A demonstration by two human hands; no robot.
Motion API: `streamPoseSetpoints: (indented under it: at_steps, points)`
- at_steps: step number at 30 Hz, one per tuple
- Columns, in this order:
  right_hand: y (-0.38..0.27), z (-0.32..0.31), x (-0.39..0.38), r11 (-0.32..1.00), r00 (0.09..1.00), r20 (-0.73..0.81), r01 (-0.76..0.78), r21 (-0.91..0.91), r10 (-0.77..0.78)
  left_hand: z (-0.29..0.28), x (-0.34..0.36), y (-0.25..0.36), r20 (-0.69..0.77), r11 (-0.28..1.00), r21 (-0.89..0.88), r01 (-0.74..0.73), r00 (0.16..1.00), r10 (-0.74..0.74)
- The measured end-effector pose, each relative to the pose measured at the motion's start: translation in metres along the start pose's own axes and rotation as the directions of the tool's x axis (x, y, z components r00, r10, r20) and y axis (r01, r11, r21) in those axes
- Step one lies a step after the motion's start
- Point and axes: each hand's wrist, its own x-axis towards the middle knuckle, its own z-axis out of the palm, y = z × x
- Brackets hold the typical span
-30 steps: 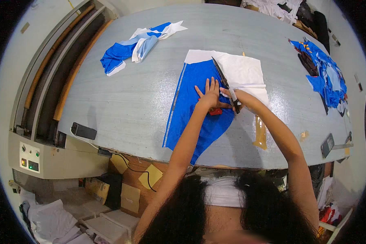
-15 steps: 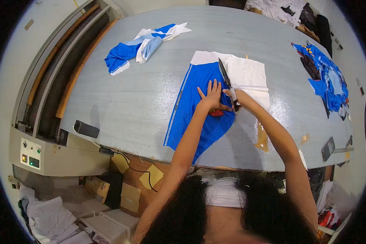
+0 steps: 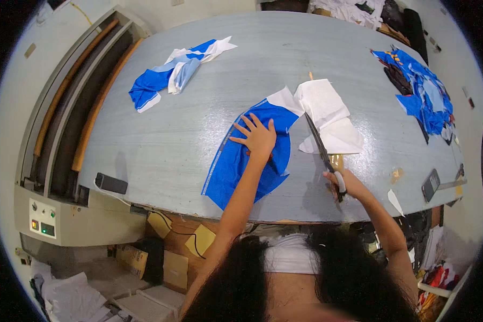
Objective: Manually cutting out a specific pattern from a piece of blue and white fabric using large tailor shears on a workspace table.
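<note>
My left hand (image 3: 258, 138) lies spread on a blue fabric panel (image 3: 236, 172), which has a printed strip along its left edge and a white piece at its top. Something small and reddish shows in part beneath that hand. To the right, my right hand (image 3: 348, 185) grips a pair of scissors (image 3: 320, 141) by the handles, blades pointing up and left. Their tips reach the spot where the blue panel meets a white fabric piece (image 3: 330, 110). Whether the blades are fully together I cannot tell.
Blue and white fabric scraps (image 3: 169, 72) lie at the far left of the grey table (image 3: 172, 145). A blue fabric pile (image 3: 426, 96) sits at the right. Near the front edge are a black box (image 3: 111, 183) and a phone (image 3: 431, 184). A roller machine (image 3: 80, 96) borders the table's left side.
My right hand has drawn the scissors back toward me and rightward. My left hand has shifted left on the blue panel, which is turned, with the white fabric now apart along most of its side.
</note>
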Motion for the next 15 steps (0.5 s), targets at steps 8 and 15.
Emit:
streamPoseSetpoints:
  at_steps: [8,15]
  points:
    - [0.017,-0.018,-0.077,0.989,0.990,0.030,-0.138,-0.051,0.139,-0.033,0.018,-0.055,0.301,0.696,-0.105,-0.711,0.644,0.703]
    - [0.021,-0.027,-0.089,0.981,0.955,0.251,-0.120,-0.153,0.156,-0.038,0.027,-0.023,0.364,0.755,-0.201,-0.625,0.668,0.650]
